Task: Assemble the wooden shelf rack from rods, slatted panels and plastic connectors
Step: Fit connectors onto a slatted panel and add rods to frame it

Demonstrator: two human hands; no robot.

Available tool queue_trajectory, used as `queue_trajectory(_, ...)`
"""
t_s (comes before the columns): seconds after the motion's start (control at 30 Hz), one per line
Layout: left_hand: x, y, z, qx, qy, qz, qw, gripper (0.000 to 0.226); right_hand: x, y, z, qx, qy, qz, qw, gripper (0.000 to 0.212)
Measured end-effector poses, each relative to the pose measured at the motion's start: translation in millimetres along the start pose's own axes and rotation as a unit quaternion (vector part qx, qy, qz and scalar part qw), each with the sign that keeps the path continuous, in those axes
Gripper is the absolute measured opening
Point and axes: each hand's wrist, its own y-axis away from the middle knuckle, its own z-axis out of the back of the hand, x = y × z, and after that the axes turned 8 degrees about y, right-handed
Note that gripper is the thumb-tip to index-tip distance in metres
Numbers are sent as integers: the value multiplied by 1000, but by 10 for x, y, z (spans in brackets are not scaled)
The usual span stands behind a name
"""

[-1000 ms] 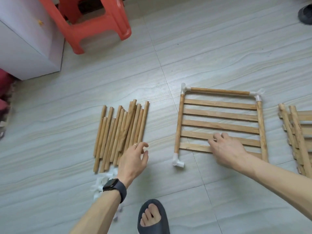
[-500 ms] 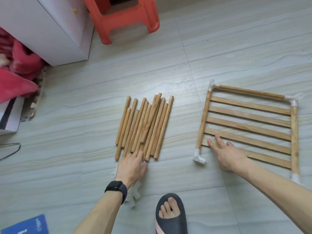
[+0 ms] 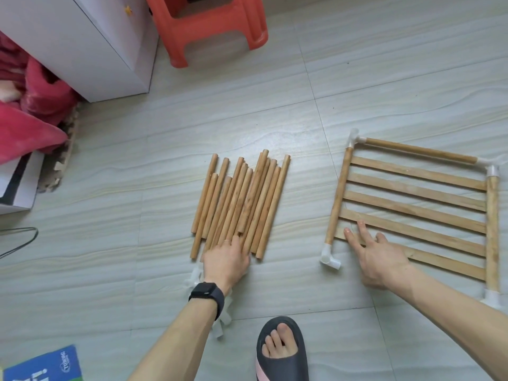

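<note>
L hand (image 3: 226,257) on rod pile (image 3: 247,193), centre frame, fingers' grip unclear: take 1 rod only. R hand (image 3: 376,257), fingers splayed, pins slatted panel (image 3: 417,174) at right.

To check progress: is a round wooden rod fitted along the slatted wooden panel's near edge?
No: the near-left white plastic corner connector has an empty socket facing that edge.

Floor (image 3: 357,78): pale grey tile, wavy grain, thin grout lines.
Centre: wooden rods (image 3: 242,202) in a loose heap, roughly parallel, some on top of others.
Right: slatted panel (image 3: 412,199) lying flat, rods on three sides, white corner connectors (image 3: 330,258) fitted.
Near the rods' ends: loose connectors (image 3: 196,276), white plastic.
Far side: red stool (image 3: 209,28) beside white cabinet (image 3: 82,45).
Near left corner: blue booklet (image 3: 41,364).
</note>
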Motion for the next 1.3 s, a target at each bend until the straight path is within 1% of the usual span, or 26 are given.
queue_trajectory(0.1, -85, 27, -3, 5, -41, -11, 999, 19, 18, 12, -3, -9, 13, -1, 1000, 92)
queue_trajectory(0.23, -89, -12, 32, 20, -17, 9, 1000, 21, 42, 26, 12, -10, 23, -4, 1000, 93)
queue_trajectory(0.33, -56, -49, 99, 22, 23, 35, 999, 16, 54, 38, 25, -6, 36, -5, 999, 94)
queue_trajectory(0.37, -35, -54, 132, 27, 51, 43, 997, 17, 55, 41, 28, -5, 37, -5, 999, 94)
queue_trajectory(0.4, 1, -70, 167, 41, 120, 54, 990, 19, 53, 44, 29, -5, 36, -4, 999, 95)
queue_trajectory(0.43, 40, -93, 212, 68, 224, 69, 970, 19, 50, 45, 30, -3, 32, -4, 999, 96)
queue_trajectory(0.5, 84, -125, 346, 144, 441, 93, 881, 21, 26, 46, 51, 6, 12, 3, 1000, 97)
queue_trajectory(0.53, 81, -140, 413, 176, 500, 90, 844, 25, 0, 45, 82, 16, -3, 9, 1000, 98)
queue_trajectory(0.57, 61, -154, 465, 191, 522, 80, 827, 28, -38, 48, 123, 31, -17, 14, 999, 97)
queue_trajectory(0.6, 20, -167, 503, 191, 526, 64, 827, 26, -83, 52, 171, 44, -33, 16, 998, 95)
queue_trajectory(0.63, -39, -188, 533, 180, 513, 45, 838, 22, -128, 65, 227, 50, -54, 16, 997, 90)
queue_trajectory(0.67, -121, -212, 560, 166, 488, 25, 857, 18, -175, 105, 285, 40, -66, 19, 997, 80)
queue_trajectory(0.7, -222, -242, 582, 152, 452, 2, 879, 18, -216, 172, 325, -3, -70, 23, 997, 65)
queue_trajectory(0.73, -341, -270, 610, 138, 407, -26, 903, 20, -247, 250, 335, -92, -70, 30, 993, 49)
queue_trajectory(0.77, -474, -297, 633, 125, 352, -58, 926, 23, -273, 337, 316, -202, -66, 40, 976, 37)
queue_trajectory(0.8, -618, -317, 656, 116, 299, -92, 943, 25, -295, 427, 276, -300, -53, 51, 951, 32)
queue_trajectory(0.83, -768, -329, 667, 114, 258, -124, 951, 27, -313, 521, 222, -378, -44, 55, 923, 36)
queue_trajectory(0.87, -917, -332, 667, 124, 232, -153, 953, 28, -331, 603, 153, -413, -45, 53, 908, 45)
queue_trajectory(0.93, -1202, -305, 625, 162, 229, -200, 939, 25, -345, 719, -42, -369, -51, 44, 927, 60)
queue_trajectory(1.0, -1429, -256, 527, 206, 260, -227, 916, 20, -349, 782, -279, -247, -76, 37, 965, 51)
queue_trajectory(1.03, -1505, -227, 455, 213, 275, -230, 909, 18, -349, 798, -402, -197, -107, 35, 974, 43)
queue_trajectory(1.07, -1558, -192, 374, 198, 284, -223, 911, 17, -339, 811, -517, -173, -134, 31, 975, 38)
queue_trajectory(1.1, -1586, -160, 280, 167, 292, -204, 919, 19, -322, 819, -619, -172, -146, 27, 974, 36)
queue_trajectory(1.17, -1589, -89, 103, 119, 320, -137, 930, 35, -288, 799, -786, -183, -132, 16, 974, 38)
queue_trajectory(1.23, -1584, -26, -31, 124, 331, -71, 933, 52, -263, 766, -907, -198, -143, 9, 970, 39)
queue_trajectory(1.3, -1586, -8, -114, 132, 336, -38, 932, 53, -245, 740, -977, -199, -159, 8, 967, 40)
